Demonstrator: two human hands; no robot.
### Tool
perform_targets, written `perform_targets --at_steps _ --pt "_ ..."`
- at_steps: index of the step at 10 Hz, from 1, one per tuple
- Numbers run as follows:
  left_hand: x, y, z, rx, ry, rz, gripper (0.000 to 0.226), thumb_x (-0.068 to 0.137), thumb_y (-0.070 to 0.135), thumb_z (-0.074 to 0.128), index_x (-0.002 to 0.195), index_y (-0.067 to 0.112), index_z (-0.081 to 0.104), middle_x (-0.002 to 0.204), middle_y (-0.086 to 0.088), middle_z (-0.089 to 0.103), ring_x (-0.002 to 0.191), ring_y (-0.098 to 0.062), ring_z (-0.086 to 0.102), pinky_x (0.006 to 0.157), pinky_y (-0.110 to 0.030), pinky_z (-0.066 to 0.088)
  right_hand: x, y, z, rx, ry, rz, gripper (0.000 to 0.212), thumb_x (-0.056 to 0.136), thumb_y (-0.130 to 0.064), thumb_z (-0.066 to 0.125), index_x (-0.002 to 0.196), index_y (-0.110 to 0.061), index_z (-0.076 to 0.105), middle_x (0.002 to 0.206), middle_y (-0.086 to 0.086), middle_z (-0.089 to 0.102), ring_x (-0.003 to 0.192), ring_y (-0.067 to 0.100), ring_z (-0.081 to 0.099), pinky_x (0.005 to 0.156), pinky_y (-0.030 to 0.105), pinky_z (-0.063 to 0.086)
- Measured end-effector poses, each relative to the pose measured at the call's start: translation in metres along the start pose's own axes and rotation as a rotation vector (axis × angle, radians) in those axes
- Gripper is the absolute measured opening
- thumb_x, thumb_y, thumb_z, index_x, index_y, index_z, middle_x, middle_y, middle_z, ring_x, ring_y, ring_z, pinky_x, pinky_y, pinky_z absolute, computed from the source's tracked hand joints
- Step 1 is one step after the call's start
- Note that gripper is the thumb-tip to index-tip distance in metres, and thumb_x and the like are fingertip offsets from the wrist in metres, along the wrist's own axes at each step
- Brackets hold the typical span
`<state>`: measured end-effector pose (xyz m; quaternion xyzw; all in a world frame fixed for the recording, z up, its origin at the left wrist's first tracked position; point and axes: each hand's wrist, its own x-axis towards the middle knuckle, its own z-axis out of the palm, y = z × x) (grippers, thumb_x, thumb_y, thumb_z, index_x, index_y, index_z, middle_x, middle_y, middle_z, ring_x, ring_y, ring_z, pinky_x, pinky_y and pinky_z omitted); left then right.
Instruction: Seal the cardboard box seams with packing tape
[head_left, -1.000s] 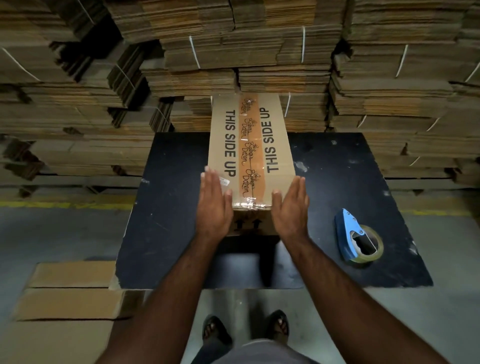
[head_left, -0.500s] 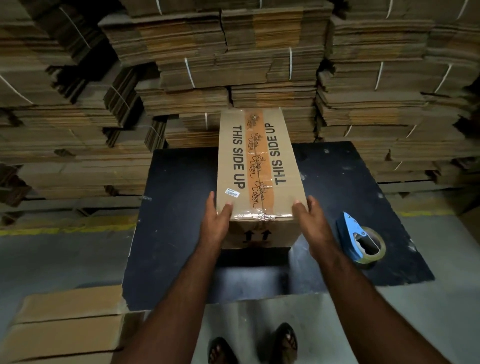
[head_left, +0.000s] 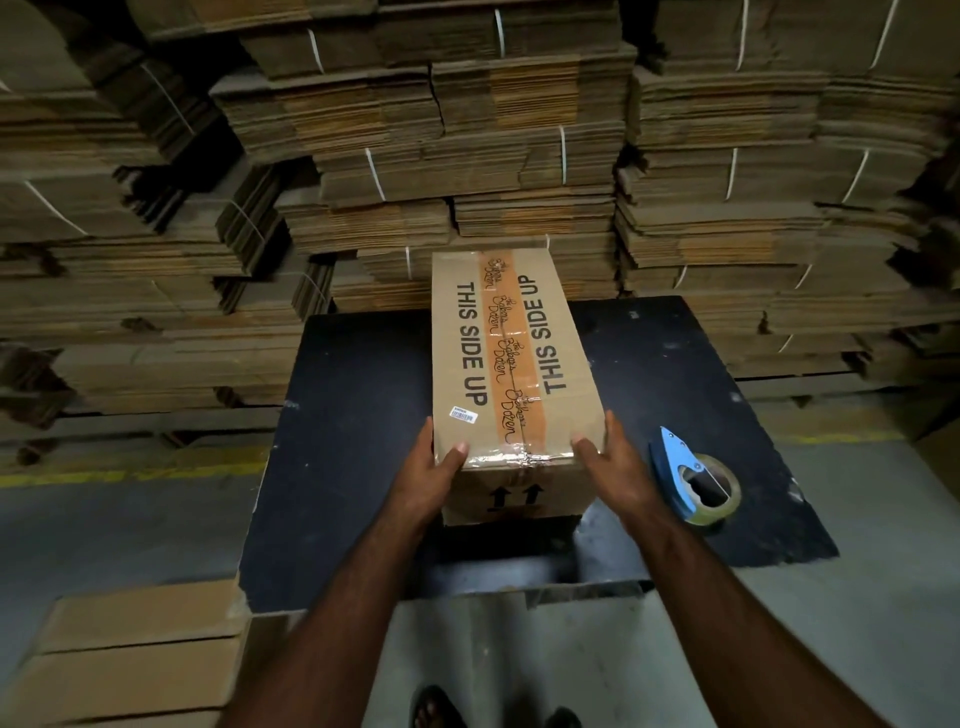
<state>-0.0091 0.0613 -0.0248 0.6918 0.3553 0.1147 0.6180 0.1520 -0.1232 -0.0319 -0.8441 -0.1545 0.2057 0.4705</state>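
L hand (head_left: 423, 480) gripped the cardboard box's (head_left: 511, 358) near-left corner, thumb on top; a sec earlier both palms lay flat on the lid, pressing tape. Box sat mid table (head_left: 353, 415), printed tape strip (head_left: 506, 353) along the top seam, clear tape across the near edge. R hand (head_left: 615, 465) clasped the near-right corner. Seam looked sealed, so prob. lifting/turning next. Tape dispenser (head_left: 693, 483) lay idle at right.

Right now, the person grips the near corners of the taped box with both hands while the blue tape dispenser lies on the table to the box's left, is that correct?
Not quite: the head view shows the blue tape dispenser lying on the table to the right of the box, beside the right hand. The left hand grips the other corner.
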Motion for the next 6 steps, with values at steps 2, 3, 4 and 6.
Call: perform_targets --at_steps 2,3,4,6 --pt "-0.033 -0.005 0.025 -0.024 0.001 0.011 0.057 0.097 0.036 0.061 0.149 0.03 0.039 0.134 0.009 0.061 0.12 -0.01 0.06 0.1 -0.037 0.052 -0.023 0.023 -0.02 -0.043 -0.004 -0.022 0.053 0.101 -0.027 0.055 0.148 -0.012 0.034 0.134 0.006 0.056 0.12 0.023 0.057 0.093 0.032 0.047" --pt "-0.036 -0.007 0.032 0.011 0.029 -0.007 0.072 0.088 0.05 0.06 0.153 0.032 0.033 0.14 0.004 0.058 0.124 -0.017 0.058 0.104 -0.046 0.05 -0.022 0.031 -0.024 -0.074 -0.001 -0.013 0.068 0.101 -0.03 0.054 0.156 -0.006 0.02 0.147 0.011 0.047 0.133 0.029 0.048 0.103 0.032 0.04" --pt "-0.041 0.0 0.036 0.06 0.043 0.015 0.054 0.099 0.037 0.057 0.149 0.029 0.038 0.136 0.006 0.058 0.119 -0.016 0.058 0.089 -0.029 0.053 -0.019 0.035 -0.029 -0.121 -0.028 -0.039 0.078 0.101 -0.038 0.053 0.158 -0.007 0.011 0.154 0.016 0.039 0.139 0.032 0.042 0.112 0.045 0.038" --pt "-0.039 -0.005 0.04 0.301 0.155 0.084 0.055 0.101 0.043 0.049 0.148 0.018 0.038 0.14 -0.006 0.055 0.126 -0.028 0.055 0.101 -0.043 0.048 -0.02 0.033 -0.036 -0.196 -0.025 -0.139 0.08 0.1 -0.04 0.054 0.157 -0.001 0.014 0.158 0.021 0.031 0.145 0.034 0.032 0.115 0.042 0.032"
